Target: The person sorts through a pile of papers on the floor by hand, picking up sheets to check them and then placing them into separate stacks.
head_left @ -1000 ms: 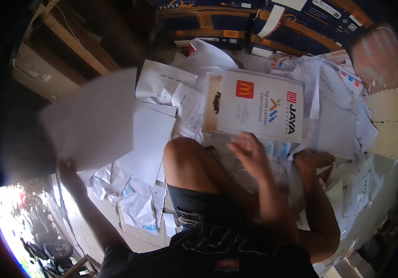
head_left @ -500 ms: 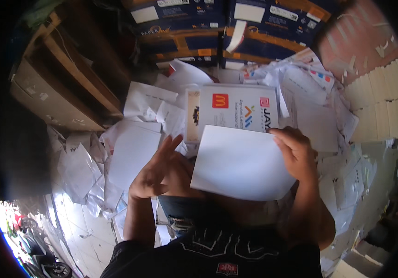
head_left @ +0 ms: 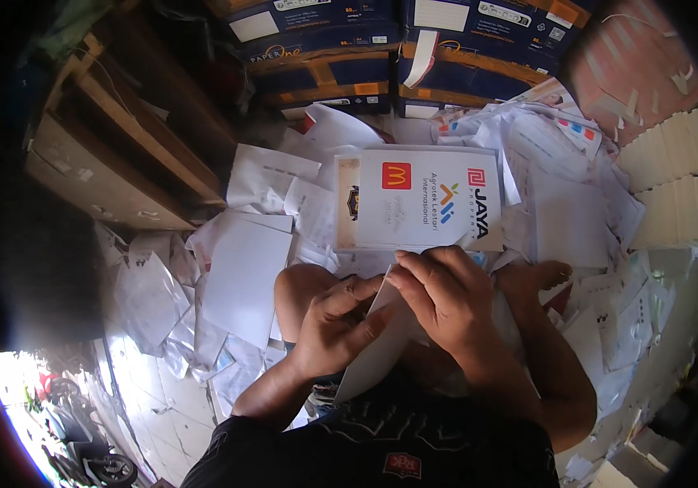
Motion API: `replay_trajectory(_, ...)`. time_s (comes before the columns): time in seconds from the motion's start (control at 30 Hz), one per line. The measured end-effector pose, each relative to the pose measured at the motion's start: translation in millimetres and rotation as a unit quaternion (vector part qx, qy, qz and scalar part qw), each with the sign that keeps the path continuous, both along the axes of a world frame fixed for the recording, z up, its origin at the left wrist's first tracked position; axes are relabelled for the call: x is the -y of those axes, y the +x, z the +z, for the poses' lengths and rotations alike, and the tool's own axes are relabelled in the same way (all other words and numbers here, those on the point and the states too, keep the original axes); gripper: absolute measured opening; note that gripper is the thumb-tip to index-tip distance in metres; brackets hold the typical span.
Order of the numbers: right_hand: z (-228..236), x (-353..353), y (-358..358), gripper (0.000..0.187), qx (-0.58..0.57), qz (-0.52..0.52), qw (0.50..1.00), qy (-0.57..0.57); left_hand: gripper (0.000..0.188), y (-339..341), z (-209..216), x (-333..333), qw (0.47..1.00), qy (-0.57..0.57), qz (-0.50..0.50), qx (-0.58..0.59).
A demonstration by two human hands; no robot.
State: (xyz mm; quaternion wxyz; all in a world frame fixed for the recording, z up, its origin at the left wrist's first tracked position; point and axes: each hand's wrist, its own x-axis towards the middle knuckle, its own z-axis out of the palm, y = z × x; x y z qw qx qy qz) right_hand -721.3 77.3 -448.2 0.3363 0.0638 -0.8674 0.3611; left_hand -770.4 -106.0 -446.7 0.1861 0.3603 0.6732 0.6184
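Close in front of my body, a white sheet stands tilted on edge between my two hands. My left hand grips its left part, thumb on the near face and fingers behind. At the upper edge my right hand pinches the sheet, its fingertips almost meeting those of the left. Part of the sheet is hidden behind my hands and right forearm. Just beyond them lies a flat white printed board with coloured logos, on top of a beige-edged sheet.
Loose white papers cover the floor around my crossed bare legs. Dark blue cartons are stacked at the back. A brown cardboard box stands at left; cream paper stacks stand at right. A motorcycle shows at lower left.
The sheet, earlier facing up flat in my right hand, is now tipped up nearer my body. My left hand, earlier empty and spread, has moved right and taken hold of it.
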Motion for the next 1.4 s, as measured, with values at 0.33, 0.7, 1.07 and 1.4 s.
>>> replay_trajectory(0.33,-3.6,-6.9,-0.8,0.029,-0.016,0.019,0.999,0.036,0.041,2.4,2.1,-4.8,0.999,0.016,0.018,0.028)
replay_trajectory(0.7,-17.0,-5.9,2.3,0.035,0.013,0.017,0.987,-0.159,0.037,-12.1,-26.3,10.8,0.992,-0.070,0.069,-0.076)
replay_trajectory(1.07,-71.0,-99.8,57.4,0.049,0.133,0.276,0.557,-0.772,0.007,-112.4,-2.5,96.9,0.945,0.171,0.239,-0.147)
replay_trajectory(1.4,-79.8,-185.5,22.2,0.045,0.276,0.052,0.719,-0.635,0.025,-130.0,-23.7,20.2,0.946,-0.087,-0.114,-0.290)
